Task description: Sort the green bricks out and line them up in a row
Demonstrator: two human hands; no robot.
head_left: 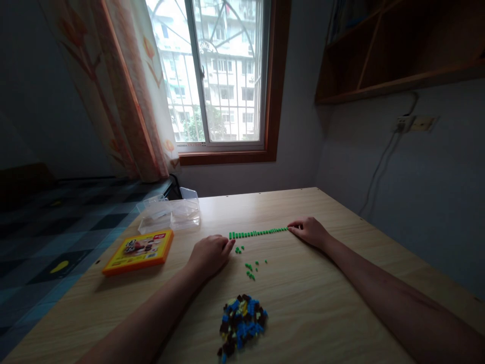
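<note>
A row of small green building bricks (258,233) runs across the wooden table, larger pieces at its left end and tiny ones at its right. My left hand (213,254) rests beside the left end, fingers curled in; whatever they may hold is hidden. At the other end, the fingertips of my right hand (309,230) are pinched together at the last tiny green brick (287,229). Loose green bricks (249,266) lie scattered below the row. Closer to me is a heap of blue, dark brown and yellow bricks (242,323).
An orange and yellow flat box (138,251) lies on the left of the table (303,303). Behind it stand clear plastic containers (169,213). A checked bed (76,242) adjoins the left edge, and a window (227,76) is ahead. Shelves (397,55) hang at upper right.
</note>
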